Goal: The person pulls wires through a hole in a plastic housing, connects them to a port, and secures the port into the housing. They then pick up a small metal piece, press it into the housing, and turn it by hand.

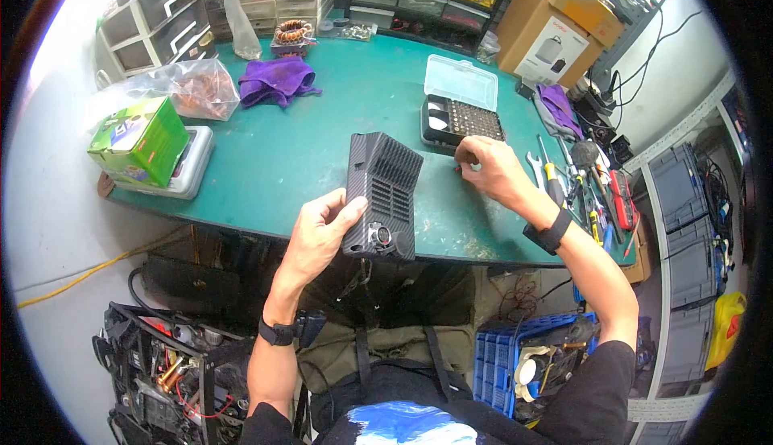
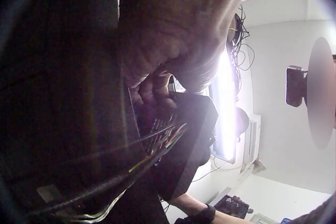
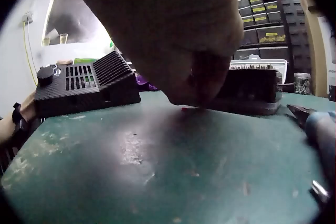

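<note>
My left hand (image 1: pixel 320 232) grips a black carbon-patterned housing (image 1: pixel 378 191) by its left side, thumb on top. Slotted vents and a round knob (image 1: pixel 378 236) show on its face. Wires (image 2: pixel 168 140) trail from the housing's underside in the left wrist view. My right hand (image 1: pixel 495 173) is low over the table in front of a bit case (image 1: pixel 439 135), its clear lid raised. Thumb and forefinger pinch at a small red piece (image 3: pixel 186 109) right at the table surface; most of it is hidden by the fingers.
Pliers, screwdrivers (image 1: pixel 554 183) and wrenches lie at the right edge, with a red multimeter (image 1: pixel 622 199). A green box (image 1: pixel 137 143), plastic bag (image 1: pixel 201 91) and purple cloth (image 1: pixel 275 81) are on the left. Drawer units and a cardboard box (image 1: pixel 555 26) line the back.
</note>
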A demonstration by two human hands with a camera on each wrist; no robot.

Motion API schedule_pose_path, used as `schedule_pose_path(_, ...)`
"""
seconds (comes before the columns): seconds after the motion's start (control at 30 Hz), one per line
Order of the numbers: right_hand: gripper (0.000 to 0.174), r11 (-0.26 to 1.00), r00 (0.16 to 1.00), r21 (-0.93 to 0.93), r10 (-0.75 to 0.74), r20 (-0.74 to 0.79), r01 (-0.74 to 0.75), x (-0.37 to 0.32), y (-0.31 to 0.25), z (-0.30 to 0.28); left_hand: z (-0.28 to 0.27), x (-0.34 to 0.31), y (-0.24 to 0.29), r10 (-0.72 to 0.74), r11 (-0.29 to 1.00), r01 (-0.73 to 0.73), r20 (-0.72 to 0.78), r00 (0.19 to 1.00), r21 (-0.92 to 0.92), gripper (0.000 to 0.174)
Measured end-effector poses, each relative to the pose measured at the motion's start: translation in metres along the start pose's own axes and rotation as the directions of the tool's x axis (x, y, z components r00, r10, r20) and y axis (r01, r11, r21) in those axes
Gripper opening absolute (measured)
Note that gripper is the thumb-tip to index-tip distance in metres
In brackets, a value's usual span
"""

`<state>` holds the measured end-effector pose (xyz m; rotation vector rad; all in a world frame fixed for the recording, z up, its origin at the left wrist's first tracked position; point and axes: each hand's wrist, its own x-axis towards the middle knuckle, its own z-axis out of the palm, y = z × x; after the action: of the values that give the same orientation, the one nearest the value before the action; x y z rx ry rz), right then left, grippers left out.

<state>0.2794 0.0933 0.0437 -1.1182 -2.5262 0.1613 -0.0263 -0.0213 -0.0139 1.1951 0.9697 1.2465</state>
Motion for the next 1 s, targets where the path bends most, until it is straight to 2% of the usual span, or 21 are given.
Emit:
schedule_pose_path(0.07, 0.010, 0.997, 0.998, 0.058, 0.058, 0.029, -0.059, -0.003, -0.002, -0.002, -0.002, 0.001, -0.003, 0.003, 1.000, -0.003, 0.001, 1.000, 0.019, 0.035)
schedule_pose_path(0.23, 0.010, 0.998, 1.000, 0.055, -0.017, -0.006, 0.017, -0.006, -0.005, 0.003, -0.005, 0.002, -0.007, 0.023, 0.997, -0.022, -0.001, 1.000, 0.072, 0.035)
schedule_pose_path(0.37, 0.009, 0.998, 0.999, 0.039, -0.049, -0.002, 0.049, -0.002, -0.006, 0.004, -0.001, -0.001, 0.003, 0.006, 0.999, -0.006, 0.011, 1.000, 0.041, 0.036)
schedule_pose_path(0.47, 0.008, 0.999, 0.998, 0.044, 0.009, 0.061, -0.012, 0.000, -0.005, 0.003, -0.001, -0.001, 0.005, 0.002, 0.999, -0.002, 0.003, 1.000, 0.051, 0.037)
schedule_pose_path(0.6, 0.010, 0.999, 0.998, 0.041, -0.010, 0.069, 0.007, -0.002, -0.001, 0.006, -0.004, 0.001, -0.004, 0.004, 0.999, -0.004, 0.014, 1.000, 0.052, 0.038)
schedule_pose_path(0.7, 0.013, 0.997, 1.000, 0.072, 0.003, 0.011, -0.004, -0.006, -0.004, -0.002, -0.002, 0.000, 0.001, -0.013, 1.000, 0.013, 0.016, 1.000, -0.015, 0.038)
schedule_pose_path(0.83, 0.017, 0.993, 0.992, 0.121, 0.027, -0.119, -0.013, -0.027, -0.015, -0.030, 0.000, -0.002, 0.009, -0.016, 0.998, 0.015, 0.003, 1.000, 0.057, 0.036)
schedule_pose_path(0.87, 0.017, 0.991, 0.989, 0.134, 0.036, -0.142, -0.017, -0.035, -0.021, -0.040, -0.002, 0.000, 0.007, 0.018, 0.991, -0.017, -0.005, 1.000, 0.131, 0.035)
schedule_pose_path(0.9, 0.017, 0.989, 0.985, 0.142, 0.051, -0.166, -0.027, -0.043, -0.029, -0.051, -0.001, -0.002, 0.010, 0.015, 0.994, -0.014, -0.009, 1.000, 0.109, 0.035)
schedule_pose_path(0.93, 0.017, 0.987, 0.981, 0.151, 0.074, -0.179, -0.047, -0.053, -0.033, -0.061, -0.004, 0.001, 0.003, 0.053, 0.986, -0.049, -0.024, 0.998, 0.162, 0.034)
schedule_pose_path(1.0, 0.017, 0.977, 0.965, 0.190, 0.138, -0.223, -0.096, -0.079, -0.044, -0.082, 0.003, -0.003, 0.011, 0.034, 0.986, -0.018, -0.091, 0.995, 0.167, 0.024)
